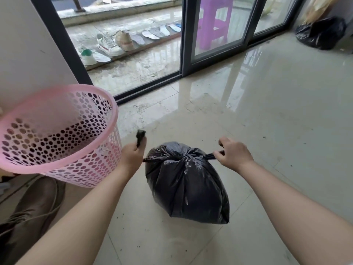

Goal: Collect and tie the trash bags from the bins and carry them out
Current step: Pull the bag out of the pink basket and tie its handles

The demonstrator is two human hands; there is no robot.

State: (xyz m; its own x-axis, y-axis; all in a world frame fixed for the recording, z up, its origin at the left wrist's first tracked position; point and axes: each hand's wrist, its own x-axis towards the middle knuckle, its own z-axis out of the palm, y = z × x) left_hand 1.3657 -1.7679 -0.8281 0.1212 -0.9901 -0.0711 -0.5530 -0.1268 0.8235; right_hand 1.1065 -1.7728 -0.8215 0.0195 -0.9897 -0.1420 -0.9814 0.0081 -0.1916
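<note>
Black plastic: a full trash bag point(186, 186) sits on the glossy tiled floor point(267, 121) between the two forearms, its neck gathered into a knot at the top.
Left grip: the left hand point(132, 155) is curled tight around one twisted tail of the bag; the end of that tail pokes up above the fist.
Right grip: the right hand point(232, 153) is clamped on the other tail, drawn out taut to the right of the knot.
Tails: both run out sideways from the knot, one to each hand.
Near left: a brown shoe point(32, 217) with laces lies on the floor at the frame's lower left.
Bin: a pink perforated basket point(59, 134) stands tilted just left of the left hand, mouth turned toward the camera, with no bag in it.
Floor: pale tiles with dark specks scattered around the bag.
Door: a dark-framed sliding glass door point(215, 31) stands beyond, its left part open.
Far right: a second black bag point(322, 33) rests in the corner by the door.
Outside: white sneakers point(108, 44) and a row of insoles point(152, 34) are lined up on the balcony; a purple stool point(214, 22) shows through the glass.
</note>
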